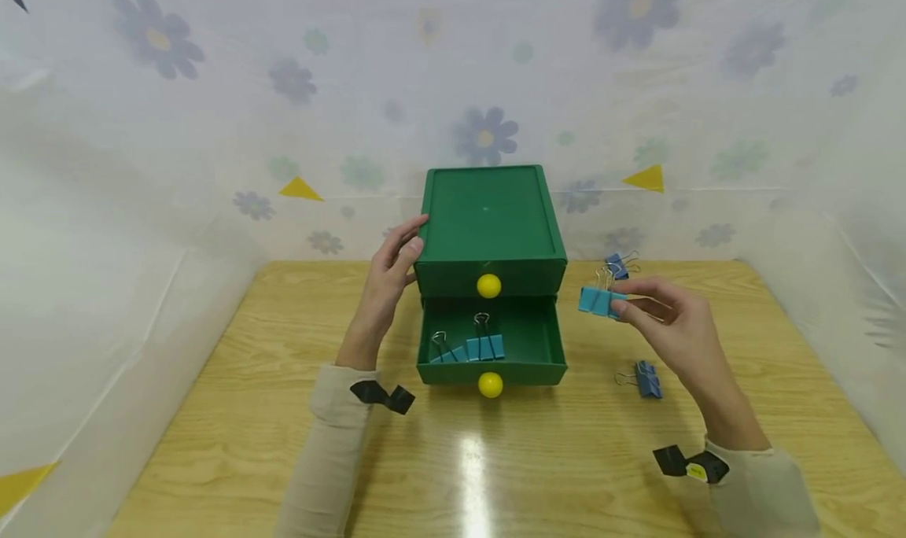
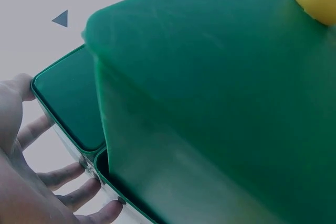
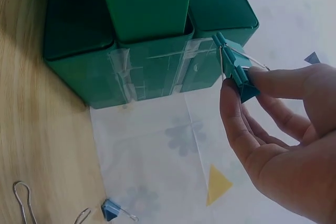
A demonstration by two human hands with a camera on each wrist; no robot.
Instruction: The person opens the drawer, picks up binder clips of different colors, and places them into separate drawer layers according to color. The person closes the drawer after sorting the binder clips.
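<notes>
A green drawer box (image 1: 488, 215) has its lower drawer (image 1: 534, 374) pulled out, with light blue binder clips (image 1: 485, 348) lying inside at the left and middle. Its upper drawer stays closed in the head view. My left hand (image 1: 378, 302) rests against the box's left side; in the left wrist view the fingers of this hand (image 2: 23, 182) are spread along that side. To the right of the box, above the table, my right hand (image 1: 675, 329) pinches light blue binder clip material (image 1: 597, 301) between thumb and fingers; whether it is one clip or two, I cannot tell. The right wrist view shows the pinched clip (image 3: 233, 66) beside the box.
Two darker blue binder clips lie on the wooden table (image 1: 283, 420) at the right: one (image 1: 617, 267) near the back edge behind my right hand, another (image 1: 647, 380) nearer the front. Yellow knobs (image 1: 491, 385) stick out from the drawers. A flowered sheet (image 1: 396, 66) hangs behind.
</notes>
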